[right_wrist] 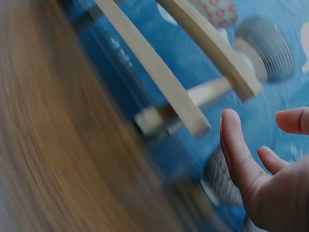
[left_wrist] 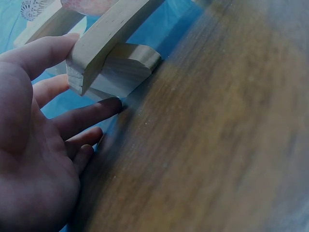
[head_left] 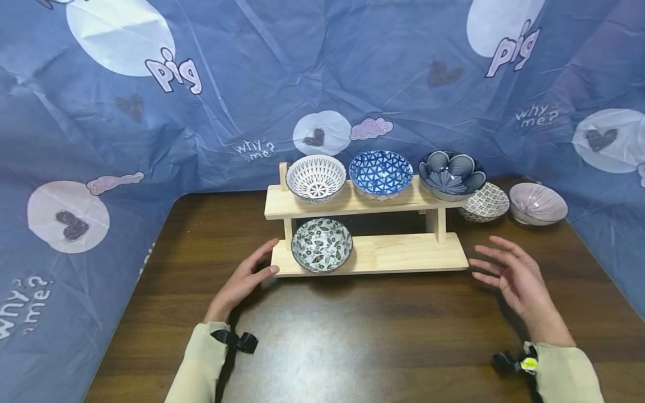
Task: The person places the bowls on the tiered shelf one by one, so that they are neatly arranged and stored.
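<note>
A two-tier wooden rack [head_left: 408,254] stands on the table. My left hand [head_left: 247,277] is at the left end of its lower board, thumb at the near corner and fingers fairly straight; in the left wrist view the thumb [left_wrist: 58,50] meets the board's end. Beside the right end is my right hand [head_left: 521,282], fingers spread and holding nothing. A leaf-patterned bowl [head_left: 322,246] rests at the lower board's left. On the top board sit a black-and-white bowl [head_left: 316,178], a blue triangle-patterned bowl [head_left: 381,172] and a dark petal-patterned bowl [head_left: 450,176].
Behind the rack's right end, a lattice-patterned bowl [head_left: 486,202] and a pale striped bowl [head_left: 538,204] stand on the brown wooden table [head_left: 353,336]. Blue printed cloth [head_left: 227,101] hangs along the back and both sides.
</note>
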The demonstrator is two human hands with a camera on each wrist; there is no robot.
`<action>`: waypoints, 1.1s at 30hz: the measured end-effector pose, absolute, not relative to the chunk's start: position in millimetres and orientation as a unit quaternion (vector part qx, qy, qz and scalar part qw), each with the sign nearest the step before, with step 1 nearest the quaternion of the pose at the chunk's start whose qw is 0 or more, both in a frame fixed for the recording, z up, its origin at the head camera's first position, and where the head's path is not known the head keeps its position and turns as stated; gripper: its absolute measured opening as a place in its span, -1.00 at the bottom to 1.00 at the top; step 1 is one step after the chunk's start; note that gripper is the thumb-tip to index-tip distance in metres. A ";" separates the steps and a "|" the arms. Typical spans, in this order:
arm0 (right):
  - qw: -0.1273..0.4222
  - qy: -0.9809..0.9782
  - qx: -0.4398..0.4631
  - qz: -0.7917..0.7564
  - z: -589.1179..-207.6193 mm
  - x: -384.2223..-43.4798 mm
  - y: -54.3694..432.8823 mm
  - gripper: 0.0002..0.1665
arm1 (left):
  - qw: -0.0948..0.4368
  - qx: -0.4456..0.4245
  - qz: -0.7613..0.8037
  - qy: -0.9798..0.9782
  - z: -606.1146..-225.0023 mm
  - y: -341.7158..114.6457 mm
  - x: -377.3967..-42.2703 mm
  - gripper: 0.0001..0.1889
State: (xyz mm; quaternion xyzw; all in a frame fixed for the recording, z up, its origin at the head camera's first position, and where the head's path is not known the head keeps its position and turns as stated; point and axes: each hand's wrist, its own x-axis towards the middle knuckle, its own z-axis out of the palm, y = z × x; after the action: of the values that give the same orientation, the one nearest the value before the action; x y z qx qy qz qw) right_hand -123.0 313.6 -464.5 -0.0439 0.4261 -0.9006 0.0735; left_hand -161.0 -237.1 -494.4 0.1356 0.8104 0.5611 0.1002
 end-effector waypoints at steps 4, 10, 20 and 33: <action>0.046 0.398 -0.001 -0.916 -468.8 -125.0 335.2 -0.65 | 0.099 0.136 0.560 0.811 -493.9 -237.0 -161.6 -0.31; 0.004 0.352 0.084 -0.932 -475.4 -134.3 364.2 -0.77 | 0.102 0.131 0.561 0.811 -494.0 -237.0 -161.6 -0.31; -0.036 0.326 0.169 -0.929 -484.1 -148.4 386.5 -0.60 | 0.101 0.133 0.563 0.809 -494.0 -237.0 -160.8 -0.31; -0.051 0.309 0.192 -0.930 -482.6 -167.1 399.8 -0.61 | 0.105 0.129 0.562 0.811 -493.7 -236.7 -160.9 -0.32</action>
State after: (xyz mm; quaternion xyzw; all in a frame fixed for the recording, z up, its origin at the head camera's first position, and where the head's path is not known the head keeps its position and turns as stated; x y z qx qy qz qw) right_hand -167.1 399.8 -482.6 0.1919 0.3095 -0.9300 -0.0508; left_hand -160.9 -236.7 -493.7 0.1289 0.8106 0.5615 0.1050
